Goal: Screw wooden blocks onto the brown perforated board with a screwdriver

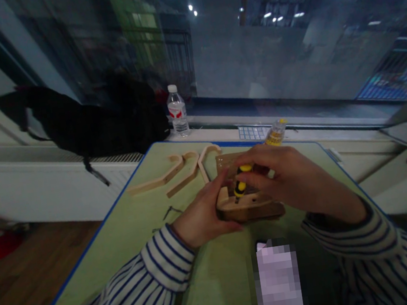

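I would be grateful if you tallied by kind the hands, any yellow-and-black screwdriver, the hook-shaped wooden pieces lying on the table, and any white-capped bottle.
Hands: 2
Yellow-and-black screwdriver: 1
Hook-shaped wooden pieces: 3
White-capped bottle: 1
Total: 7

left sleeve (128, 292) | white, navy stripes | right sleeve (371, 245) | same pattern (loosely cut)

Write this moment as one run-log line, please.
Left hand: grips wooden piece | Right hand: holds screwdriver, tip down at wooden piece | Table: bent sticks
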Tool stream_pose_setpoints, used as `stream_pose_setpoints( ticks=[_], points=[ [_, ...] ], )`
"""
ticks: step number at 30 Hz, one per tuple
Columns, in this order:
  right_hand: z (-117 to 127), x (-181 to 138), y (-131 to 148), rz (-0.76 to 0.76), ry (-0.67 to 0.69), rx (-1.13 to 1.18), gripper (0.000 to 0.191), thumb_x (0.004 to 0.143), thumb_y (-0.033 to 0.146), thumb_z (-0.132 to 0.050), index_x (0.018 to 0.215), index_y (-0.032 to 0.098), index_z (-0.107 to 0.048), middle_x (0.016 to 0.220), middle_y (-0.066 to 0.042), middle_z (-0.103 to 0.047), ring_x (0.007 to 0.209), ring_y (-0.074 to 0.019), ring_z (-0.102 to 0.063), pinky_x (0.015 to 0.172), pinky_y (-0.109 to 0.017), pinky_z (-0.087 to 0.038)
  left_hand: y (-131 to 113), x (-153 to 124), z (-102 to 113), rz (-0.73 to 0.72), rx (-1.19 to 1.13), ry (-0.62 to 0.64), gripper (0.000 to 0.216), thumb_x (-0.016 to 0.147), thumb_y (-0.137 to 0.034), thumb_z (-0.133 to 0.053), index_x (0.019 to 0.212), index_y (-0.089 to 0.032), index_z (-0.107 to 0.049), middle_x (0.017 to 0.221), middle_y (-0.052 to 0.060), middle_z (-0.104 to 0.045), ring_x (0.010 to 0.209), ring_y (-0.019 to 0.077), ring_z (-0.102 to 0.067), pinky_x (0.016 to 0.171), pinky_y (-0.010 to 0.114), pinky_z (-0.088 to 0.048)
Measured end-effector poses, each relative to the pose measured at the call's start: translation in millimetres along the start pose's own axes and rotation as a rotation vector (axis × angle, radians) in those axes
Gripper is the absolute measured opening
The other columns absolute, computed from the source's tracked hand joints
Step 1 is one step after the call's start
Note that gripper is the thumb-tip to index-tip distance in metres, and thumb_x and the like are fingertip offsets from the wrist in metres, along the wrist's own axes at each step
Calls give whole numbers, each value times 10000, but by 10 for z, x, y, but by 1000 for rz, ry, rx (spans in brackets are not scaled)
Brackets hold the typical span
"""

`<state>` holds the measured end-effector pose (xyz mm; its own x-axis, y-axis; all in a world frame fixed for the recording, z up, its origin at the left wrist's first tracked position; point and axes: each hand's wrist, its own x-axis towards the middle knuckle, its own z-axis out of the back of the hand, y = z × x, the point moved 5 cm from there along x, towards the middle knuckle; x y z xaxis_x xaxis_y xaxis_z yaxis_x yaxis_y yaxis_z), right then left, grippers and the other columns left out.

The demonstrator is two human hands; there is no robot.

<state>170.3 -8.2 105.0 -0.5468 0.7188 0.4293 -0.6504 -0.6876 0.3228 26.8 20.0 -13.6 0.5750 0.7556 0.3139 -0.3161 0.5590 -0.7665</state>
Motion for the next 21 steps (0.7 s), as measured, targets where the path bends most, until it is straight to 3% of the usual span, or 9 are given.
stream_pose_setpoints(
  ticks=[5, 13, 16, 21],
  points=[
    [17, -16, 16, 46, -43, 8, 196, 907, 245, -599, 1066, 154, -669, 996, -35, -723, 889, -123, -649, 794, -227, -460, 53, -14, -42, 45, -118, 81, 1103, 660, -232, -810, 1510, -289, -109, 1363, 120, -489, 1249, 302, -503, 1069, 497, -396],
    [20, -30, 31, 14, -15, 3, 137, 911, 225, -584, 1004, 169, -668, 994, -19, -714, 866, -116, -642, 762, -215, -460, 99, -41, -29, 54, -167, 94, 1065, 673, -213, -803, 1504, -290, -141, 1373, 100, -502, 1278, 287, -484, 1089, 477, -390],
    [18, -24, 45, 29, -18, -1, 121, 917, 222, -574, 978, 166, -662, 982, -13, -711, 820, -108, -630, 731, -210, -456, 73, -44, -2, 47, -130, 59, 961, 709, -240, -781, 1485, -250, -214, 1353, 104, -532, 1268, 274, -496, 1089, 457, -396],
    [-1, -6, 45, 8, 5, -8, 125, 927, 241, -561, 962, 166, -653, 952, -20, -702, 804, -119, -623, 712, -225, -456, -63, -11, 106, 35, -83, -106, 660, 753, -292, -743, 1341, -195, -460, 1217, 78, -642, 1142, 242, -594, 1034, 417, -450]
  ],
)
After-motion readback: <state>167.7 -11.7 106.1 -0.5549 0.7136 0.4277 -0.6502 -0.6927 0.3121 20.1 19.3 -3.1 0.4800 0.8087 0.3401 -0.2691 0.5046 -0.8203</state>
